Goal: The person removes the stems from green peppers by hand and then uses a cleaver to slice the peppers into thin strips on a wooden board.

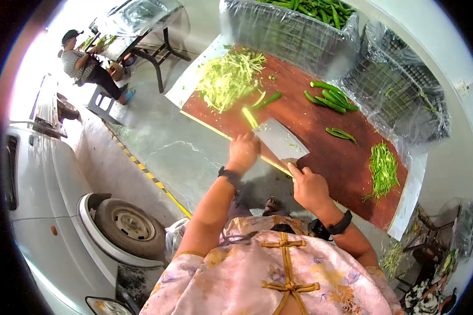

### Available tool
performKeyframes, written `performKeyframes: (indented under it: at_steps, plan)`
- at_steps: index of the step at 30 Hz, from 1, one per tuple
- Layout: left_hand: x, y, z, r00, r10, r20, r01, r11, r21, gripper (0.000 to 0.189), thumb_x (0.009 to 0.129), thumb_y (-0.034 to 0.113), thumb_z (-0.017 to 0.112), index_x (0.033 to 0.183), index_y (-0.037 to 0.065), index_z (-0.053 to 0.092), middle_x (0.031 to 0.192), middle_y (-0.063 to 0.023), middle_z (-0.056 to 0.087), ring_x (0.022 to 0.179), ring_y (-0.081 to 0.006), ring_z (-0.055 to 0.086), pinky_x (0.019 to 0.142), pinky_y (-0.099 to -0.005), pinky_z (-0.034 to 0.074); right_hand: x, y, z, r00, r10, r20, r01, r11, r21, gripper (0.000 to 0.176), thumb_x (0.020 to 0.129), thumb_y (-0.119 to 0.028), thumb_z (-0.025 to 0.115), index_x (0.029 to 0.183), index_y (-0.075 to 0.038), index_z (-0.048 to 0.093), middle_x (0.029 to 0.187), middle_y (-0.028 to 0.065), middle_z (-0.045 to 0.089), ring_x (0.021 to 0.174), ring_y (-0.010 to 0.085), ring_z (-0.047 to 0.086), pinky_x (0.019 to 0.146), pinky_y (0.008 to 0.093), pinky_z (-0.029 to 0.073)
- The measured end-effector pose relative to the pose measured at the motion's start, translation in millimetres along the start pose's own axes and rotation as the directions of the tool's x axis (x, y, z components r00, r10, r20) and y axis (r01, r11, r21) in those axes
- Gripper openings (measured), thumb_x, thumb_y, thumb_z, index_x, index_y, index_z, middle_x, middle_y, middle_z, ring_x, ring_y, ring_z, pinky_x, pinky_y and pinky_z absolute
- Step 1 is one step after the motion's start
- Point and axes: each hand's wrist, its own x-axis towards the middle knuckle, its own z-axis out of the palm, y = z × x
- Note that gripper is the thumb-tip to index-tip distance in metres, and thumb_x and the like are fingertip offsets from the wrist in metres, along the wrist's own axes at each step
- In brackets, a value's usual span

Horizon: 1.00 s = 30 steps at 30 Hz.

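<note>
My right hand [310,190] is closed around the handle of a cleaver [281,139]. Its broad blade lies low over the brown board [299,122], with small green bits stuck to it. At the blade's left edge is a pale green, cut chili pepper [250,117]. The bent fingers of my left hand [244,151] are at the pepper's near end, by the board's front edge; the fingertips are partly hidden. A whole green chili [268,100] lies just beyond. Farther left is a heap of shredded pale green pepper [228,79].
Several whole green chilies [331,97] and a pile of thin green strips [383,170] lie on the right. Plastic-lined crates [289,44] stand behind the board. A parked vehicle [52,210] is at left. Another person [84,65] sits by a far table.
</note>
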Motion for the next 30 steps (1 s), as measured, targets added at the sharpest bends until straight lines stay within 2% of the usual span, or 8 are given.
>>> performKeyframes:
  at_steps: [3, 4, 6, 9, 13, 15, 28, 30]
  plan:
    - [-2, -1, -1, 0.993, 0.053, -0.104, -0.057, 0.998, -0.032, 0.012, 0.074, 0.023, 0.06, 0.082, 0.015, 0.063, 0.087, -0.005, 0.06, 0.089, -0.026, 0.058, 0.078, -0.041, 0.043, 9, -1, 1, 0.998, -0.046, -0.031, 0.046, 0.999, -0.011, 0.041, 0.082, -0.013, 0.056, 0.123, -0.01, 0.056, 0.078, 0.0151, 0.056, 0.061, 0.0345, 0.058, 0.056, 0.0443, 0.049]
    - [-1, -1, -2, 0.993, 0.038, -0.111, -0.042, 0.999, -0.032, 0.012, 0.074, 0.023, 0.06, 0.082, 0.015, 0.063, 0.087, -0.005, 0.06, 0.089, -0.026, 0.058, 0.078, -0.041, 0.043, 12, 0, 1, 0.998, -0.062, -0.026, 0.061, 0.998, -0.016, 0.041, 0.082, -0.013, 0.056, 0.123, -0.01, 0.056, 0.078, 0.0151, 0.056, 0.061, 0.0345, 0.058, 0.056, 0.0443, 0.049]
    - [2, -1, -4, 1.0, 0.005, 0.019, -0.005, 1.0, -0.02, 0.012, 0.074, 0.023, 0.06, 0.082, 0.015, 0.064, 0.088, -0.0045, 0.061, 0.091, -0.0248, 0.058, 0.079, -0.0408, 0.042, 20, 4, 3, 0.997, -0.076, -0.035, 0.075, 0.997, -0.011, 0.041, 0.082, -0.013, 0.056, 0.122, -0.01, 0.057, 0.077, 0.0151, 0.056, 0.061, 0.0342, 0.058, 0.056, 0.0436, 0.048]
    - [3, 0, -7, 0.999, -0.011, 0.044, 0.012, 1.0, -0.02, 0.012, 0.074, 0.023, 0.06, 0.082, 0.015, 0.064, 0.088, -0.004, 0.061, 0.092, -0.0243, 0.058, 0.079, -0.0408, 0.042, 21, 14, 2, 0.995, -0.102, -0.015, 0.102, 0.995, -0.011, 0.041, 0.081, -0.013, 0.056, 0.122, -0.009, 0.057, 0.077, 0.015, 0.056, 0.061, 0.0338, 0.058, 0.057, 0.0427, 0.049]
    - [3, -6, 3, 0.999, 0.034, -0.022, -0.034, 0.999, 0.009, 0.008, 0.072, 0.019, 0.06, 0.079, 0.016, 0.063, 0.087, -0.0052, 0.06, 0.088, -0.0263, 0.059, 0.077, -0.0405, 0.042, 20, 18, -3, 0.994, -0.083, 0.073, 0.083, 0.997, 0.006, 0.043, 0.081, -0.015, 0.053, 0.125, -0.012, 0.053, 0.081, 0.0178, 0.058, 0.064, 0.0376, 0.06, 0.058, 0.0467, 0.049]
    - [2, -6, 5, 0.996, 0.045, -0.077, -0.048, 0.998, -0.038, 0.007, 0.072, 0.02, 0.06, 0.077, 0.016, 0.063, 0.085, -0.0049, 0.061, 0.089, -0.0258, 0.058, 0.079, -0.0394, 0.042, 24, 16, 2, 0.996, -0.085, 0.033, 0.085, 0.996, 0.008, 0.042, 0.082, -0.014, 0.053, 0.124, -0.013, 0.053, 0.082, 0.018, 0.059, 0.064, 0.0376, 0.06, 0.058, 0.0469, 0.049]
    - [4, -11, 8, 0.991, 0.086, -0.104, -0.091, 0.995, -0.046, 0.004, 0.07, 0.019, 0.06, 0.07, 0.018, 0.063, 0.081, -0.0034, 0.06, 0.088, -0.0236, 0.058, 0.08, -0.0382, 0.041, 42, 16, 16, 0.993, -0.113, -0.031, 0.115, 0.992, 0.046, 0.04, 0.083, -0.016, 0.053, 0.123, -0.015, 0.054, 0.08, 0.0168, 0.059, 0.063, 0.0376, 0.06, 0.058, 0.0472, 0.049]
    - [4, -11, 5, 0.989, 0.102, -0.106, -0.106, 0.993, -0.042, 0.004, 0.07, 0.018, 0.059, 0.071, 0.018, 0.064, 0.079, -0.0034, 0.06, 0.087, -0.0237, 0.058, 0.081, -0.0383, 0.04, 46, 18, 21, 0.987, -0.148, -0.066, 0.15, 0.988, 0.028, 0.042, 0.082, -0.014, 0.058, 0.124, -0.012, 0.055, 0.078, 0.0135, 0.056, 0.061, 0.0332, 0.059, 0.055, 0.0427, 0.049]
